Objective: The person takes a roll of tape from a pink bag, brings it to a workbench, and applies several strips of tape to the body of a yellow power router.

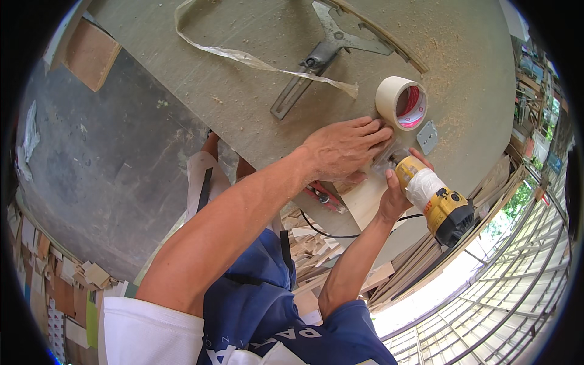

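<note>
A yellow and black trim router point(447, 207) with white tape wrapped round its body lies tilted, its motor end toward the lower right. My right hand point(398, 193) grips it near the collet end, thumb on the near side and fingertips showing beyond. At that end is a clear plastic base point(383, 160). My left hand point(350, 146) is beside this base, fingers bent and together, back of the hand up; what is under the fingertips is hidden. Just beyond them stands a cream roll of tape point(389, 100) on its edge. A small metal plate point(428, 137) lies to its right.
On the dusty tabletop point(243, 91) lie a slotted metal bracket point(331, 52), a wooden strip point(395, 39) and a clear plastic ribbon point(237, 56). A red-handled tool point(325, 196) sits by a pale board point(363, 204). The router's black cord point(331, 235) hangs near my right forearm.
</note>
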Tool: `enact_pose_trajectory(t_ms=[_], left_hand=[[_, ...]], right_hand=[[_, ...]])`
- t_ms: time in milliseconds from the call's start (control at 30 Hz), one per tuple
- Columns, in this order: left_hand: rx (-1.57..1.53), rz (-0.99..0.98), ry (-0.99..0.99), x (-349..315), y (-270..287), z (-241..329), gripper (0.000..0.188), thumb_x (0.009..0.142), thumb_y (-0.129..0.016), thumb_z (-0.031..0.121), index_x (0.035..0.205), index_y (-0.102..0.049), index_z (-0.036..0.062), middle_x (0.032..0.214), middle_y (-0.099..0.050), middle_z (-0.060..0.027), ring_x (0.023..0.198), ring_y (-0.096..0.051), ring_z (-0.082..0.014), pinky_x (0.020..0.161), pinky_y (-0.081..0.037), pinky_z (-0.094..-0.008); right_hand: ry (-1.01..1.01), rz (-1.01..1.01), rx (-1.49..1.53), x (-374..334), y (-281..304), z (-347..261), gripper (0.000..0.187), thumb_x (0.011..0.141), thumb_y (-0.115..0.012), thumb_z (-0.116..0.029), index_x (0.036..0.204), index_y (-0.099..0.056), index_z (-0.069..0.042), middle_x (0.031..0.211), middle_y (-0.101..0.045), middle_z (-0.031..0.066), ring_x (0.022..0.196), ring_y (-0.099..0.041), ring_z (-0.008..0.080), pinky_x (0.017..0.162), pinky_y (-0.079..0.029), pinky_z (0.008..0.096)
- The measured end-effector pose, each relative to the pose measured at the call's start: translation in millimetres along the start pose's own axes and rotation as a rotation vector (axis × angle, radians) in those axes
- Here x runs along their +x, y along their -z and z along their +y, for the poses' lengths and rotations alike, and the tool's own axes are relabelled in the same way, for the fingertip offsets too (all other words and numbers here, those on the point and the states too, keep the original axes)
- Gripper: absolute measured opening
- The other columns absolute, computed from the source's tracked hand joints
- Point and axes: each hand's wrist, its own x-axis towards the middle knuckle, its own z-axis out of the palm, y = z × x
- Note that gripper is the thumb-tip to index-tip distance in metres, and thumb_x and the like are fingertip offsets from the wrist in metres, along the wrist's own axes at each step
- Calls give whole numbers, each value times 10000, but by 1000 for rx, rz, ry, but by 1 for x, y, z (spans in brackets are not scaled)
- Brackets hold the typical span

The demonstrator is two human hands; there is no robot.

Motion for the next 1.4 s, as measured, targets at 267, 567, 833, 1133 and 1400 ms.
enact_pose_trajectory(t_ms=[267,567,833,1133,1400], left_hand=[[-9,-1,11,1,1,2,901,731,-790,403,1449,-473,-39,1462,-477,-121,1380,-430,-270,1207,-324,-390],[-22,-9,23,3,7,3,892,738,-786,390,1445,-470,-51,1467,-484,-144,1386,-439,-282,1209,-321,-393],[-46,65,31,4,3,3,929,691,-821,353,1446,-463,-54,1472,-493,-161,1395,-447,-290,1208,-330,-398],[-65,102,20,3,1,2,975,650,-851,334,1457,-442,-30,1471,-493,-170,1388,-459,-306,1204,-343,-398],[-134,110,36,3,3,2,981,644,-867,321,1455,-436,-24,1465,-492,-173,1385,-461,-311,1204,-346,-392]], right_hand=[[5,39,65,4,-1,3,773,663,-813,-11,1360,-485,-69,1356,-563,120,1261,-513,244,1109,-402,379],[12,-36,-1,0,-3,-5,800,675,-808,-10,1393,-463,-75,1369,-561,129,1283,-513,257,1118,-401,388],[8,-35,79,-11,-10,-4,846,681,-827,2,1419,-424,-87,1394,-554,149,1316,-505,280,1143,-398,418],[31,-55,83,-18,-13,-6,864,700,-848,-14,1432,-395,-94,1402,-541,184,1329,-502,317,1154,-400,451],[33,-75,43,-20,-14,-4,859,709,-843,-40,1432,-383,-93,1420,-528,191,1339,-493,314,1161,-382,446]])
